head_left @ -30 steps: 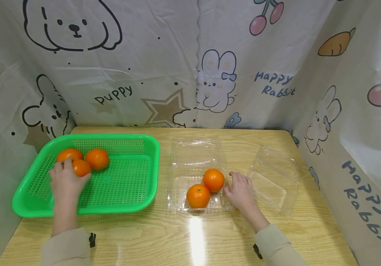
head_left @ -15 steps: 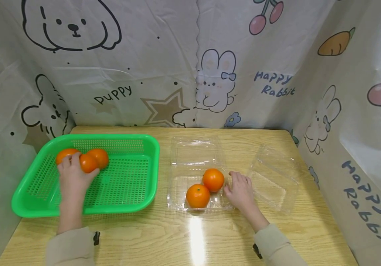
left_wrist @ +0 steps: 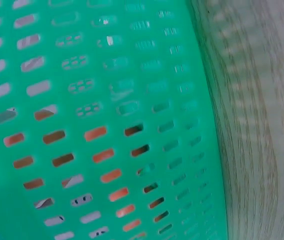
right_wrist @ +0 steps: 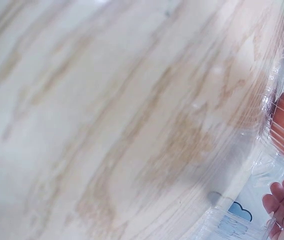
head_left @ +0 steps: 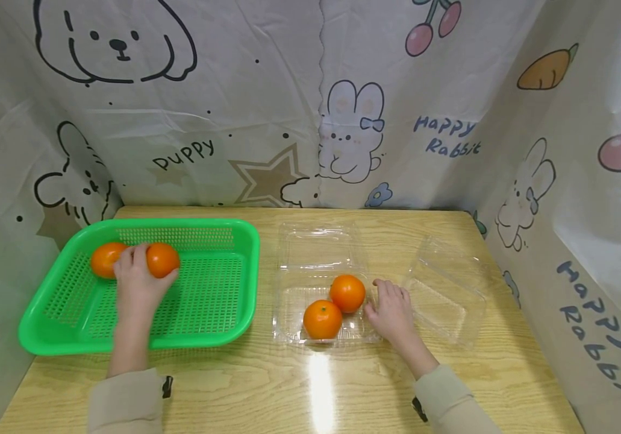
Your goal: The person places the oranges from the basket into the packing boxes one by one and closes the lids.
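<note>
In the head view my left hand (head_left: 140, 283) reaches into the green basket (head_left: 202, 328) and grips an orange (head_left: 162, 260), thumb on its near right side. Another orange (head_left: 106, 260) lies just left of that hand. A third, seen earlier behind the gripped one, is hidden. My right hand (head_left: 393, 312) holds the right rim of an open clear plastic container (head_left: 294, 289), thumb and fingers about the edge. Inside it sit two oranges, one at the front (head_left: 323, 320) and one behind it to the right (head_left: 347, 293). The left wrist view shows only the basket's slotted wall (left_wrist: 97, 145) and the table.
A second clear plastic container (head_left: 446, 295) lies tilted at the right, beyond my right hand. The wooden table (head_left: 245, 386) runs up to a printed cloth (head_left: 267, 78) at the back and both sides.
My left hand has moved right and slightly away from me inside the basket with its orange, which now covers the one behind. My right hand and the container have stayed put.
</note>
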`<state>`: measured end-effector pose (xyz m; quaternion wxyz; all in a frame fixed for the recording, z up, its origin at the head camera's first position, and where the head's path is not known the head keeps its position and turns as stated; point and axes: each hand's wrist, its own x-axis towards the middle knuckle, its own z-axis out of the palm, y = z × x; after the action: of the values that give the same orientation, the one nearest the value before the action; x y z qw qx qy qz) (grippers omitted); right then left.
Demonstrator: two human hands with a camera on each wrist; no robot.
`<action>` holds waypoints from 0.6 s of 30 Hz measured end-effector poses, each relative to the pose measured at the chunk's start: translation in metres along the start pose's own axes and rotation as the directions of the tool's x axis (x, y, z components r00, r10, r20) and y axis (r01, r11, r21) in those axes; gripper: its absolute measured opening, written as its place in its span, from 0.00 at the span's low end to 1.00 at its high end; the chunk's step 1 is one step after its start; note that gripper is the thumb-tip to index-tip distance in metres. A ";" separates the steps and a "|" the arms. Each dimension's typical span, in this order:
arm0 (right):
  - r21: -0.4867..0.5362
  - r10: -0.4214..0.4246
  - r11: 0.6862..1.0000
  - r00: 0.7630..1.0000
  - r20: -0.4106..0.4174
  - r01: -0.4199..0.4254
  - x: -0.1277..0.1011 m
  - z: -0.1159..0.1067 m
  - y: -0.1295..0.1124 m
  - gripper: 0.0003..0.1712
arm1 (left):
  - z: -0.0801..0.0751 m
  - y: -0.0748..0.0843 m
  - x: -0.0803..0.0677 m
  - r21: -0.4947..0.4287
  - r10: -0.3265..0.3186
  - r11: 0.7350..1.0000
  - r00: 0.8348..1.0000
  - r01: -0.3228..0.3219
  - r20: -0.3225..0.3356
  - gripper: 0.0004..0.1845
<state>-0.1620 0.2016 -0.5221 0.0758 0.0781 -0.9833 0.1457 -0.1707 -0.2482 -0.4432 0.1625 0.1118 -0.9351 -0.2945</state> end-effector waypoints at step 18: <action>-0.004 0.002 1.000 1.000 -0.001 -0.002 0.000 0.000 0.000 0.27 | 0.016 0.026 -0.001 -0.067 0.117 0.990 0.991 -0.121 -0.058 0.31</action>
<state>-0.1621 0.2016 -0.5223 0.0762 0.0771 -0.9837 0.1438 -0.1782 -0.2187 -0.4408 0.2087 0.0580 -0.9245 -0.3137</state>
